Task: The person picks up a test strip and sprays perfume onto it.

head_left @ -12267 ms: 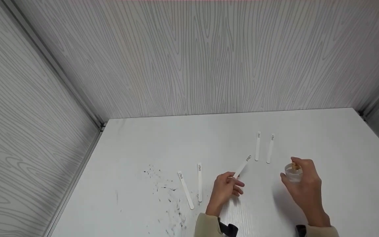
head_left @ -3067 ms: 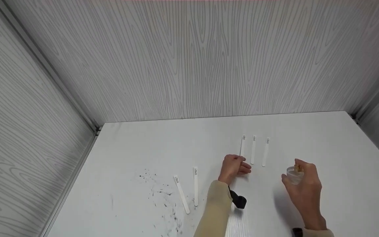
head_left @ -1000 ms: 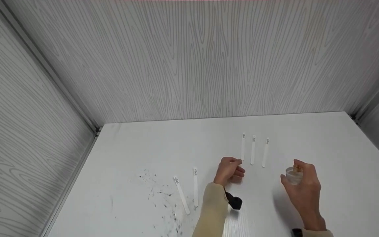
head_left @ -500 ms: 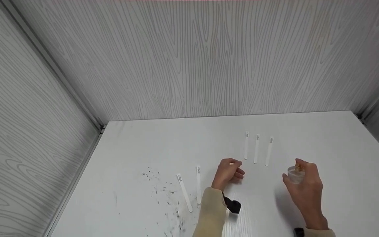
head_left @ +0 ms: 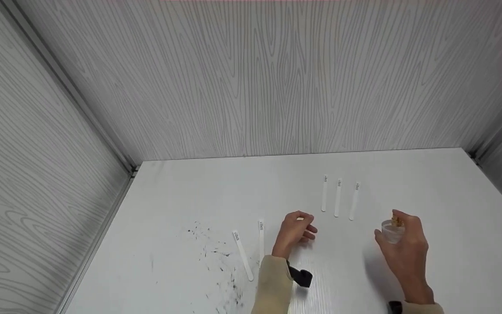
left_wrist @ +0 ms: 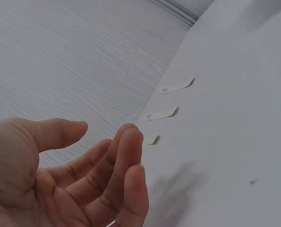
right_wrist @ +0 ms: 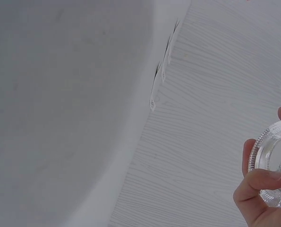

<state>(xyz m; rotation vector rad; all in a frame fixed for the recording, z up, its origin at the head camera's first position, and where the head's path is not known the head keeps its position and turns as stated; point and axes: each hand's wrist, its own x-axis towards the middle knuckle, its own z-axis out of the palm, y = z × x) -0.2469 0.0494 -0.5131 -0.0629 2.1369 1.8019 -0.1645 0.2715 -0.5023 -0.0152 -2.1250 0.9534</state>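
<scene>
My left hand hovers over the middle of the table, fingers relaxed and holding nothing. Just beyond its fingertips lie three white paper test strips, a left one, a middle one and a right one, side by side with dark print at their far ends. The left wrist view shows the empty palm and these strips past the fingers. My right hand grips a clear round perfume bottle, index finger on its gold-toned top. In the right wrist view the bottle's ribbed clear side shows, partly cut off.
Two more printed strips lie left of my left forearm, one slanted and one straighter, its near end hidden by the sleeve. Dark scuff marks spot the white table. Wood-grain panels rise behind and at both sides.
My left hand has laid the strip it held left of the two farther strips, let go, and drawn back toward the lower left. The right hand keeps holding the bottle in nearly the same place.
</scene>
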